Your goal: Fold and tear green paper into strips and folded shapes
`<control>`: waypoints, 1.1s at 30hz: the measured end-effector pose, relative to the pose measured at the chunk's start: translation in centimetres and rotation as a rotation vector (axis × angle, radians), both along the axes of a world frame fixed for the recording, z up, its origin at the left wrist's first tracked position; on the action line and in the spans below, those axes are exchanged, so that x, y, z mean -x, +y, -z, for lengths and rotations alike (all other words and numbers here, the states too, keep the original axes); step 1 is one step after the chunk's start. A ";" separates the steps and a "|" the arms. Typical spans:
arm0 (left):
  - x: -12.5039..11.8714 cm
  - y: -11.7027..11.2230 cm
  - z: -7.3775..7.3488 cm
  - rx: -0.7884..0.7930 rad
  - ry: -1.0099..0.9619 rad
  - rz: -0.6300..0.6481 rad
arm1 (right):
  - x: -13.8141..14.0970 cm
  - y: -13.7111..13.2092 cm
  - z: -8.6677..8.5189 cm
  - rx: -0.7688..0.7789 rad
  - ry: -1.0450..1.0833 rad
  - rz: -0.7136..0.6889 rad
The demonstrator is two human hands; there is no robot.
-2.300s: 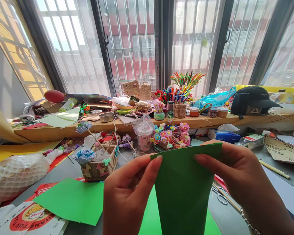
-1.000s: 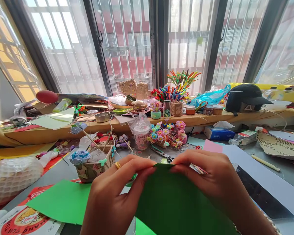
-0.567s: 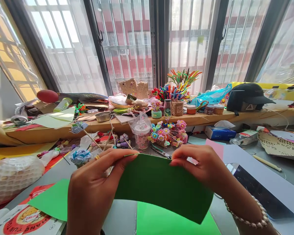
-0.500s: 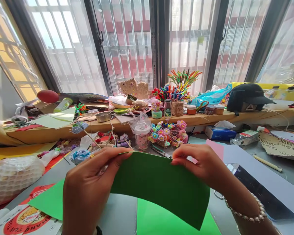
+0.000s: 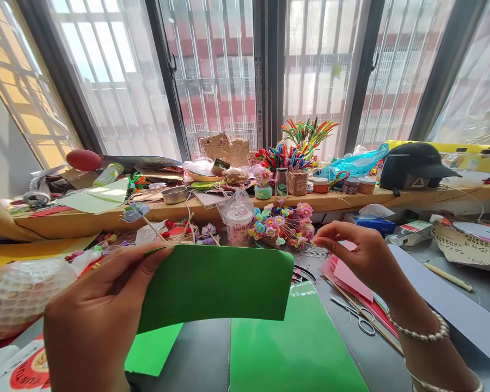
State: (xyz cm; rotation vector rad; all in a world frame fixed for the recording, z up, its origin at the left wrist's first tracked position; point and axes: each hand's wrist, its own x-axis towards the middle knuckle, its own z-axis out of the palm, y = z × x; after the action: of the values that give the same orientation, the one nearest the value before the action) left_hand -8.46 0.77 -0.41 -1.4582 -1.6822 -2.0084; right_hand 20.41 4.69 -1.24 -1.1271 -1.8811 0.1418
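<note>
A dark green paper strip (image 5: 216, 283) is pinched at its left end by my left hand (image 5: 102, 305), thumb on the near side. The strip hangs in the air, gently curved, its right end free. To the right of it, my right hand (image 5: 351, 247) is raised with thumb and fingertips pressed together, apart from the strip, and I see nothing between them. Below lies a bright green sheet (image 5: 286, 348) in a clear sleeve on the grey table. A smaller green sheet (image 5: 155, 348) lies partly behind my left hand. Scissors (image 5: 357, 316) rest below my right hand.
Pink paper sheets (image 5: 353, 277) and a wooden stick lie right of the green sheet. Behind are a plastic cup (image 5: 237, 220) and a bunch of crocheted flowers (image 5: 280, 223). A wooden ledge (image 5: 330, 204) holds pipe cleaners (image 5: 288, 155), jars and a black cap (image 5: 416, 166).
My right hand has let go of the green strip and moved right and up. My left hand has carried the strip left, uncovering the scissors and more of the green sheet.
</note>
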 end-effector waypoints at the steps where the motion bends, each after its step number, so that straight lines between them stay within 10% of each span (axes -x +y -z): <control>1: -1.0 -0.2 -0.3 0.014 0.088 -0.029 | 0.6 -0.2 0.0 -0.004 0.030 -0.037; 8: -3.8 -0.1 -0.5 -0.027 0.320 0.224 | 3.5 -0.8 0.3 0.023 -0.041 -0.273; 24: -1.4 0.3 0.1 -0.002 -0.028 -0.158 | 0.5 0.2 0.1 0.078 -0.159 -0.237; 29: -2.4 0.9 -0.8 0.120 -0.069 -0.091 | -0.6 0.6 0.0 0.117 -0.119 -0.231; 33: -0.8 3.0 -0.1 0.487 -0.112 0.214 | -1.2 0.8 0.0 0.263 0.007 -0.275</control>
State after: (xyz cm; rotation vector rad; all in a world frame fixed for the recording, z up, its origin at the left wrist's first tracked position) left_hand -7.69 3.77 -0.30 -1.7638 -2.2714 -1.8913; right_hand 21.58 5.47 -1.25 -1.0299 -2.0467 0.5612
